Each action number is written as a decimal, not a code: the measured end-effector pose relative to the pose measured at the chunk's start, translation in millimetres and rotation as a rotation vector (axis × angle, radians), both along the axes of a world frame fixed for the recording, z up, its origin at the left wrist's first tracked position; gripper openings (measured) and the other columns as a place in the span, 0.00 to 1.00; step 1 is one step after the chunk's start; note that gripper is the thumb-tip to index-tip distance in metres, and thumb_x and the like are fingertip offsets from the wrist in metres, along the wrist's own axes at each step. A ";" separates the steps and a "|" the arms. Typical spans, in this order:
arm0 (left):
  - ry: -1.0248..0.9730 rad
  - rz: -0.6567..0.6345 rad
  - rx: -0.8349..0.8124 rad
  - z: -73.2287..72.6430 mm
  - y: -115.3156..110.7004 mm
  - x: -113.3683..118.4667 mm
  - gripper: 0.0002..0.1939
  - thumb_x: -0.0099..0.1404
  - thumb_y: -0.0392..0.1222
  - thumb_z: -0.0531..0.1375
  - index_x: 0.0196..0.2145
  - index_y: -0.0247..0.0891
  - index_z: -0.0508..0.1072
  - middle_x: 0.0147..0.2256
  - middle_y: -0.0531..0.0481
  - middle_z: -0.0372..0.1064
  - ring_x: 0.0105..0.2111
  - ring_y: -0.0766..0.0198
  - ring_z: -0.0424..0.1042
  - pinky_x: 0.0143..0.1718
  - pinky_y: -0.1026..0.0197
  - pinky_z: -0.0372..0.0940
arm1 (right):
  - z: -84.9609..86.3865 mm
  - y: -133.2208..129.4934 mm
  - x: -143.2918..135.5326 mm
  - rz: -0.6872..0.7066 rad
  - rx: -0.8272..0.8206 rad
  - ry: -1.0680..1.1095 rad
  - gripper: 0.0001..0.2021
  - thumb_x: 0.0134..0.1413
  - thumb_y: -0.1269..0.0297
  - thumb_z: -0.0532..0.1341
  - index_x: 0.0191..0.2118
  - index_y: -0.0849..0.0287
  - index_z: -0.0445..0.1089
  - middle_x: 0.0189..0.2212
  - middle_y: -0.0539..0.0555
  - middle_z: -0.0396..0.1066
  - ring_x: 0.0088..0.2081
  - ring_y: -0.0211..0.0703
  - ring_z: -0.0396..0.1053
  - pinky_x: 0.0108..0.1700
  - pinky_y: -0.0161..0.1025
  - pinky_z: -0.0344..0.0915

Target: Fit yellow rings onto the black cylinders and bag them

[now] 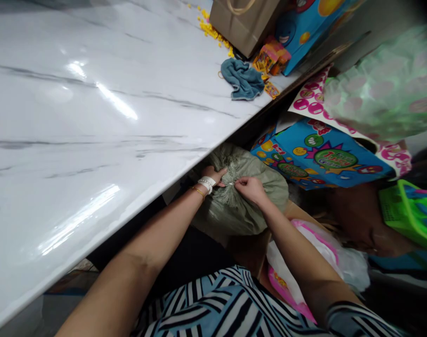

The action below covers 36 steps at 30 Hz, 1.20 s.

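Note:
A large, full grey-green woven sack (248,210) stands below the edge of the marble-patterned table, its top gathered and creased to a point. My left hand (214,176), with pale bracelets at the wrist, lies against the gathered top, thumb and fingers around the left side of the bunched cloth. From the right, my right hand (249,188) pinches at the centre of the gather with its fingers closed. A small pale strand shows between the two hands, too fine to name.
On the glossy white table (94,103) lie a blue cloth (242,78), yellow bits (209,29), small orange packets (272,56) and a brown paper bag (243,23). Right of the sack are a blue candy box (322,154), a green bag (385,89) and a green basket (392,210).

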<state>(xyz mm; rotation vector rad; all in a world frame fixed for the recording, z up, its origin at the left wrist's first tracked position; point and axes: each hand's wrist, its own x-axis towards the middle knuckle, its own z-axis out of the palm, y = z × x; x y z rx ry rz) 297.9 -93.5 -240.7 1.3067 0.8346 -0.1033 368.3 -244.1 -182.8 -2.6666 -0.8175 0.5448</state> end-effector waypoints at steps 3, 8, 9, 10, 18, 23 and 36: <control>-0.018 -0.004 0.068 0.9 -1.4 -0.3 0.26 0.59 0.58 0.64 0.41 0.29 0.72 0.33 0.38 0.75 0.26 0.54 0.77 0.26 0.59 0.69 | -3.1 1.3 -2.6 -0.032 0.006 0.040 0.07 0.47 0.64 0.63 0.28 0.59 0.78 0.23 0.51 0.75 0.27 0.42 0.71 0.30 0.34 0.59; -0.040 0.047 0.341 15.8 -4.7 -9.7 0.26 0.62 0.55 0.62 0.47 0.30 0.67 0.39 0.36 0.71 0.35 0.52 0.75 0.37 0.55 0.69 | -15.3 3.3 0.7 -0.096 0.043 0.166 0.03 0.45 0.69 0.65 0.24 0.60 0.75 0.21 0.51 0.72 0.27 0.41 0.70 0.29 0.33 0.59; -0.057 0.061 0.420 20.8 -6.6 -14.3 0.25 0.63 0.53 0.60 0.50 0.30 0.65 0.43 0.34 0.69 0.40 0.51 0.74 0.41 0.53 0.68 | -17.0 2.9 3.7 -0.113 0.050 0.226 0.04 0.46 0.69 0.65 0.24 0.61 0.74 0.20 0.50 0.71 0.26 0.39 0.69 0.29 0.33 0.60; -0.089 0.060 0.499 25.9 -9.3 -19.5 0.24 0.65 0.51 0.58 0.51 0.30 0.63 0.47 0.33 0.66 0.45 0.50 0.71 0.46 0.52 0.66 | -18.2 2.1 7.1 -0.129 0.059 0.293 0.06 0.49 0.69 0.65 0.24 0.62 0.73 0.18 0.49 0.70 0.24 0.37 0.68 0.28 0.32 0.60; -0.457 -0.447 0.842 23.8 -33.5 -37.2 0.09 0.66 0.34 0.54 0.40 0.37 0.73 0.39 0.43 0.67 0.40 0.57 0.68 0.46 0.57 0.63 | -17.2 -6.1 26.9 -0.195 0.126 0.647 0.13 0.62 0.63 0.61 0.28 0.65 0.69 0.23 0.47 0.68 0.22 0.30 0.65 0.23 0.28 0.63; -0.503 -0.596 0.922 10.6 -29.8 -26.7 0.09 0.66 0.33 0.54 0.33 0.36 0.74 0.34 0.43 0.67 0.36 0.58 0.67 0.42 0.58 0.62 | -20.9 -8.4 27.6 -0.215 0.108 0.745 0.12 0.63 0.62 0.61 0.30 0.65 0.69 0.24 0.47 0.68 0.22 0.30 0.66 0.24 0.29 0.64; -0.552 -0.399 0.799 5.7 -20.3 -24.3 0.09 0.66 0.36 0.53 0.34 0.36 0.74 0.35 0.45 0.68 0.38 0.61 0.67 0.44 0.59 0.62 | -13.0 -22.5 26.1 -0.253 0.228 0.596 0.10 0.58 0.64 0.63 0.29 0.64 0.69 0.21 0.46 0.67 0.21 0.31 0.63 0.24 0.30 0.62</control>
